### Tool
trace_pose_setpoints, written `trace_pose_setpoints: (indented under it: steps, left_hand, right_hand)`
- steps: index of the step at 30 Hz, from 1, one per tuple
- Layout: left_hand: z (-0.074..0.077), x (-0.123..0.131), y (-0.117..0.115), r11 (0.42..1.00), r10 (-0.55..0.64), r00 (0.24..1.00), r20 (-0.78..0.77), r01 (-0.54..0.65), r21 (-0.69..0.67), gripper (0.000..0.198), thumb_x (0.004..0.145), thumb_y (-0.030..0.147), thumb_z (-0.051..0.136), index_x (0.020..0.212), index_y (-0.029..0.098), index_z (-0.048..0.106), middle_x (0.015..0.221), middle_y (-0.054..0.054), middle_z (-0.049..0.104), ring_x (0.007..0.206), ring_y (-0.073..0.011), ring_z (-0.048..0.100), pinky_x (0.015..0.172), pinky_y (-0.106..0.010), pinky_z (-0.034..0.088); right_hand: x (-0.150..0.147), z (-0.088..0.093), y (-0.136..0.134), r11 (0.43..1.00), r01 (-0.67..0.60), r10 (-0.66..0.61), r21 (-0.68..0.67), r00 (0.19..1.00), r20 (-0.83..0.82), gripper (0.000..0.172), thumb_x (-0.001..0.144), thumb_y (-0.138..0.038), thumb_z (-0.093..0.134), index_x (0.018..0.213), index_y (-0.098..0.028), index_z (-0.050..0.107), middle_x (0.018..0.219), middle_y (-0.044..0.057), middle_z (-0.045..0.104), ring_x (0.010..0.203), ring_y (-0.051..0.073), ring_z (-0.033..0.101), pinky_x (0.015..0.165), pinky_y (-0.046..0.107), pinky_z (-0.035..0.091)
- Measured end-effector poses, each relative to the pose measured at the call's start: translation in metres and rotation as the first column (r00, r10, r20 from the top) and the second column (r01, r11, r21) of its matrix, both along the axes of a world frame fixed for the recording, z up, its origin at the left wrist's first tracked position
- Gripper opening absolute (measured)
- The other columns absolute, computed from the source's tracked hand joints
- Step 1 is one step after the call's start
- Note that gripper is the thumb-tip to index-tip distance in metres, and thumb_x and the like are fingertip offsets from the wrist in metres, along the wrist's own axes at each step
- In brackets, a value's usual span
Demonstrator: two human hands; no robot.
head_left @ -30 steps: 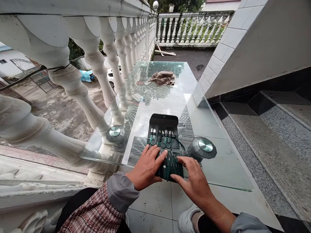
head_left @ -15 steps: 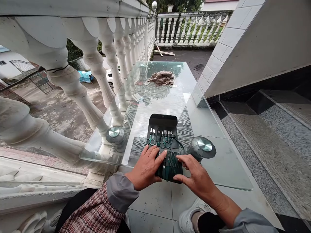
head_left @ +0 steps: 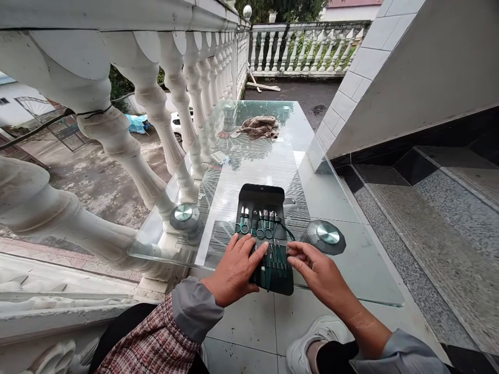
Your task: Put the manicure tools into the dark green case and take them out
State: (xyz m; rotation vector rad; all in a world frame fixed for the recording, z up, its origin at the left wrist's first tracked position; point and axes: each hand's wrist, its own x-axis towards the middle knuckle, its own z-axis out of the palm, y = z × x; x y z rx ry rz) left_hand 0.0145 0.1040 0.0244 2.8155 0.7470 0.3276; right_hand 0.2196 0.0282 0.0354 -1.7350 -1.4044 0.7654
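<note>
A black manicure kit case point(head_left: 261, 196) lies unfolded near the front edge of the glass table. Green-handled scissors point(head_left: 241, 224) and nail clippers point(head_left: 268, 218) sit in loops in its upper half, and several slim green tools point(head_left: 277, 253) fill the lower half. My left hand point(head_left: 237, 270) lies spread across the left side of the case, holding it down. At the right edge of the case, my right hand point(head_left: 315, 267) has thumb and forefinger drawn close together; anything between the tips is too small to make out.
The glass table point(head_left: 351, 270) rests on round metal-capped legs point(head_left: 325, 232). A crumpled brown cloth point(head_left: 258, 127) and a small card point(head_left: 219, 157) lie farther back. White balusters point(head_left: 120, 140) line the left, and stone steps point(head_left: 409, 208) rise at right.
My right thumb has moved up from the lower edge of the case toward the forefinger, and the hand has shifted slightly right. My left hand stays put.
</note>
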Motion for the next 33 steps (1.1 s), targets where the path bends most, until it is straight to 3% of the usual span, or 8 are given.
trace_pose_setpoints:
  steps: [4, 10, 16, 24, 33]
  left_hand:
    - [0.002, 0.001, 0.000, 1.000, 0.004, 1.000, 0.005, -0.004, 0.000, 0.113, 0.047, 0.033, 0.089, 0.137, 0.020, 0.022, 0.128, -0.016, 0.043, 0.124, -0.0366, 0.036, 0.103, -0.059, 0.023]
    - [0.001, 0.000, -0.001, 1.000, 0.012, 1.000, 0.003, -0.012, 0.000, 0.112, 0.047, 0.033, 0.089, 0.137, 0.021, 0.023, 0.128, -0.016, 0.043, 0.124, -0.0363, 0.036, 0.104, -0.058, 0.023]
    - [-0.002, 0.001, 0.000, 1.000, 0.011, 1.000, 0.013, -0.011, 0.005, 0.111, 0.048, 0.032, 0.087, 0.137, 0.022, 0.022, 0.128, -0.016, 0.043, 0.123, -0.0362, 0.037, 0.103, -0.059, 0.022]
    - [-0.003, -0.001, 0.000, 1.000, 0.003, 1.000, -0.002, -0.003, 0.012, 0.115, 0.049, 0.037, 0.087, 0.139, 0.022, 0.018, 0.129, -0.017, 0.042, 0.125, -0.0369, 0.035, 0.104, -0.060, 0.020]
    - [0.001, 0.001, 0.000, 1.000, 0.008, 1.000, -0.012, -0.008, 0.006, 0.112, 0.052, 0.035, 0.085, 0.140, 0.022, 0.017, 0.130, -0.017, 0.042, 0.125, -0.0365, 0.035, 0.104, -0.059, 0.020]
  right_hand:
    - [0.002, -0.004, 0.008, 0.993, 0.083, -0.093, -0.087, 0.989, -0.117, 0.031, 0.079, -0.035, 0.047, 0.102, -0.018, 0.059, 0.087, 0.006, 0.066, 0.070, 0.016, 0.062, 0.062, 0.030, 0.053]
    - [0.004, -0.003, 0.022, 0.978, 0.115, -0.137, -0.172, 0.983, -0.120, 0.031, 0.077, -0.032, 0.044, 0.099, -0.016, 0.060, 0.072, 0.002, 0.064, 0.053, 0.012, 0.057, 0.050, 0.025, 0.049]
    - [0.000, 0.002, 0.033, 0.982, 0.094, -0.090, -0.162, 0.995, 0.032, 0.028, 0.079, -0.033, 0.042, 0.094, -0.018, 0.062, 0.056, -0.001, 0.059, 0.049, 0.014, 0.056, 0.049, 0.027, 0.046]
    - [-0.003, 0.002, 0.045, 0.997, -0.078, 0.073, 0.007, 0.963, 0.260, 0.021, 0.082, -0.030, 0.042, 0.085, -0.021, 0.061, 0.086, 0.003, 0.065, 0.080, 0.018, 0.060, 0.073, 0.032, 0.045]
    - [-0.022, 0.000, 0.051, 0.998, -0.053, 0.028, 0.038, 0.875, 0.483, 0.012, 0.080, -0.029, 0.051, 0.087, -0.021, 0.057, 0.079, 0.002, 0.060, 0.072, 0.017, 0.055, 0.062, 0.028, 0.037]
